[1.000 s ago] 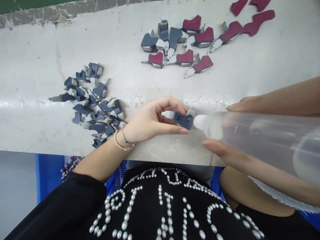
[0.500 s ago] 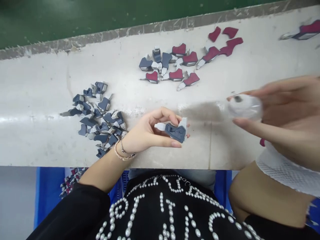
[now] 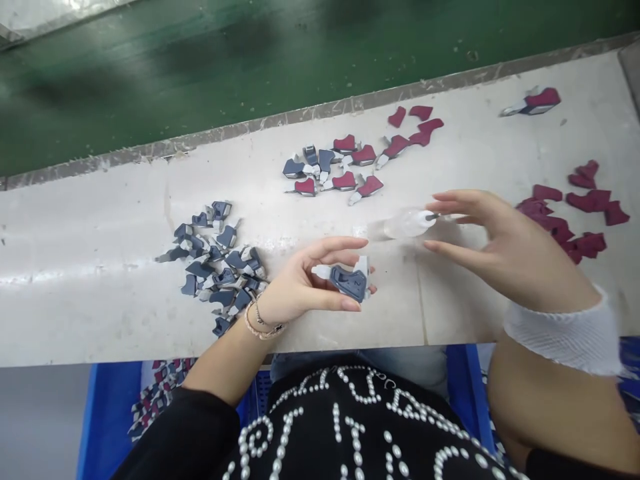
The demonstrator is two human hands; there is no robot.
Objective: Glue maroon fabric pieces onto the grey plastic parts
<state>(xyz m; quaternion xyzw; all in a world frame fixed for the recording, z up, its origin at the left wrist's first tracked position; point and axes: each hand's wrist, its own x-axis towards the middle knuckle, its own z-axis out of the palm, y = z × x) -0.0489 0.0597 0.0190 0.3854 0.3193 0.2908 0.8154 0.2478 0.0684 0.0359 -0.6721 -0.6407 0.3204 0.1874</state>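
Note:
My left hand, with bracelets on its wrist, pinches a navy-and-white moulded shoe part between thumb and fingers. A clear plastic squeeze bottle with a thin dark tip sits just right of that part, slightly blurred. My right hand hovers over the white worktop, its fingers spread on either side of the bottle's tip. I cannot see them clearly gripping it. A white mesh cuff circles my right wrist.
A pile of navy parts lies left of my hands. Navy and maroon parts lie further back, and loose maroon pieces lie at right. A green surface lies beyond the worktop's back edge. Below the front edge stands a blue crate.
The bottle has left the held part's side and no longer appears gripped in my right hand, whose fingers have spread. The view has tilted upward, showing more green surface and the maroon pieces at right.

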